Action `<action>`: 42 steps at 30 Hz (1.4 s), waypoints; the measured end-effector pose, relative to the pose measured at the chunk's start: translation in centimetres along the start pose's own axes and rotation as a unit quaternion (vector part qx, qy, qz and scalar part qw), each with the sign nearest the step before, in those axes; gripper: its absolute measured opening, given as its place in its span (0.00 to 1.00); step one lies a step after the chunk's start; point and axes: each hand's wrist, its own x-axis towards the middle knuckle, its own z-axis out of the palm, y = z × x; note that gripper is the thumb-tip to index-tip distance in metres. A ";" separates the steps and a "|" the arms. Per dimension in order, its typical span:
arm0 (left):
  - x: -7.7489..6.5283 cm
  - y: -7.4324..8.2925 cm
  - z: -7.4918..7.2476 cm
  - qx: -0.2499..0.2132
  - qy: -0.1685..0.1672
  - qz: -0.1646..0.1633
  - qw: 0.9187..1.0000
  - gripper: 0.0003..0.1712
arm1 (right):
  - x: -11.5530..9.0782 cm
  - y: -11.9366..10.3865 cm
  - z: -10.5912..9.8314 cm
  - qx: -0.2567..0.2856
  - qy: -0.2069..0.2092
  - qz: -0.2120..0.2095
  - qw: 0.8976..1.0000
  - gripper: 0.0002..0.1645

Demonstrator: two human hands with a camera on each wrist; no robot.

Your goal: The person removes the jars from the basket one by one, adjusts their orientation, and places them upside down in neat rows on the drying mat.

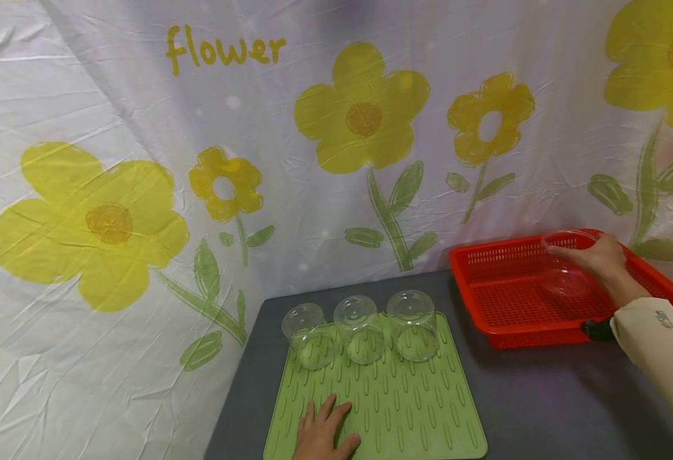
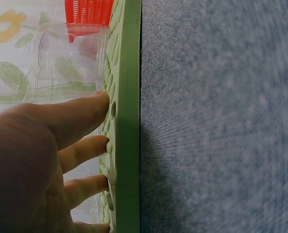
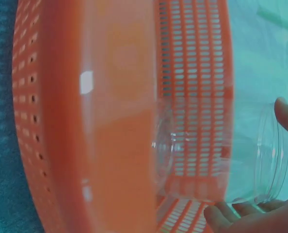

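In the head view my right hand [image 1: 603, 262] reaches over the red basket [image 1: 520, 332] and grips a clear jar [image 1: 566, 281]. The right wrist view shows the thumb on one side of the jar [image 3: 246, 160] near its ridged rim, fingers on the other. My left hand [image 1: 322, 434] rests on the green mat [image 1: 405, 409] near its front edge, fingers spread and fingertips touching the bumps. Three clear jars stand in a row along the mat's back: a left jar [image 1: 309, 338], a middle jar [image 1: 361, 332] and a right jar [image 1: 412, 329].
Both mat and basket are on a dark grey table [image 1: 543, 396], the basket at the back right. Behind them hangs a white curtain [image 1: 290, 243] with yellow flowers. A black object [image 1: 597, 329] shows by the right sleeve cuff, overlapping the basket's front rim.
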 end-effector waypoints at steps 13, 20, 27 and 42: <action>0.0 0.1 -0.2 0.014 0.005 0.004 1.000 0.37 | -0.8 -2.7 0.5 0.039 -0.002 -0.068 0.997 0.69; -0.1 0.4 -0.4 0.022 0.005 0.003 1.000 0.35 | -2.2 -4.9 0.3 0.010 -0.041 -0.090 0.995 0.74; 0.1 0.5 -0.4 0.013 -0.004 -0.003 1.000 0.34 | -4.1 -7.4 0.4 0.011 -0.072 -0.132 0.989 0.70; 0.1 0.4 -0.3 0.018 -0.007 0.000 1.000 0.34 | -9.3 -11.6 1.3 0.007 -0.129 -0.201 0.971 0.63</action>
